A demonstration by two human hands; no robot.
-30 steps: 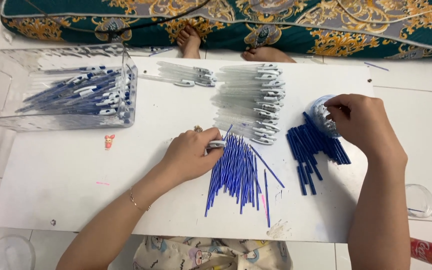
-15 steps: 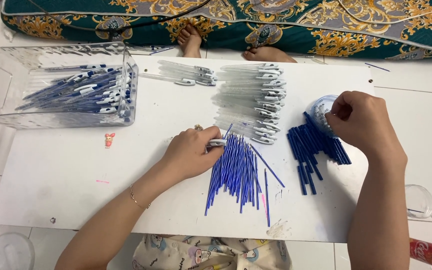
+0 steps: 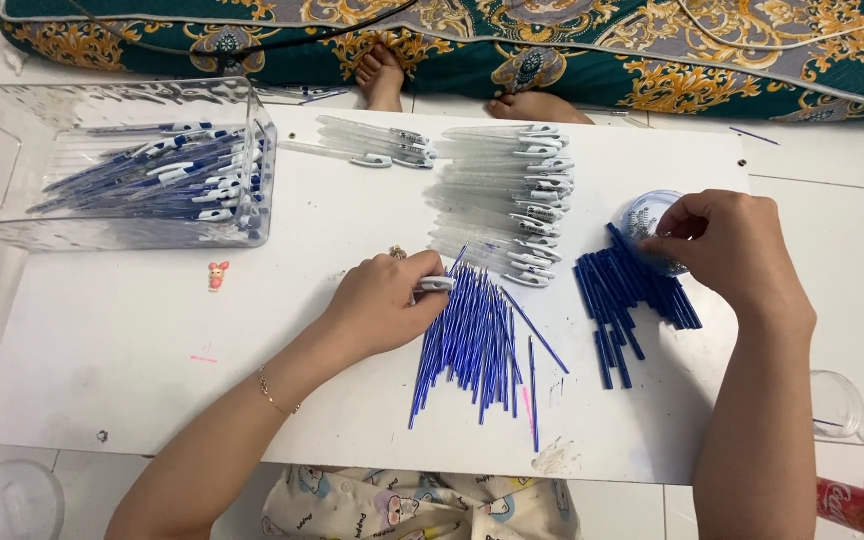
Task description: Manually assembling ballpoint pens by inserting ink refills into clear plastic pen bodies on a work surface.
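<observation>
Board: a large white board (image 3: 152,380) lies flat on the tiled floor and carries all the pen parts.
Bin: a clear plastic bin (image 3: 12,200) sits on the board's far left corner, filled with finished blue and white pens (image 3: 162,175); it has not moved over the last second.
Barrels: clear pen barrels (image 3: 512,190) lie in a stack at the far middle, with a smaller group just to their left; the rows look the same as 1 second ago.
Refills: thin blue refills (image 3: 472,340) fan out in a loose heap at the middle of the board, a few strays at its right edge.
Caps: short dark blue pieces (image 3: 622,300) lie in a pile to the right of the refills, unchanged.
Dish: a small clear round dish (image 3: 642,215) of tiny parts stands just beyond that pile.
Right hand: the right hand (image 3: 732,250) now has its fingertips pinched at the dish's rim; half a second ago it was a little further over the dish. What it pinches is too small to tell.
Left hand: the left hand (image 3: 382,305) stays curled at the top of the refill heap, gripping a clear barrel with a white clip (image 3: 434,284) between thumb and fingers.
Meaning: only the right hand has shifted, so it looks like 1 small part is being picked for the held barrel.
</observation>
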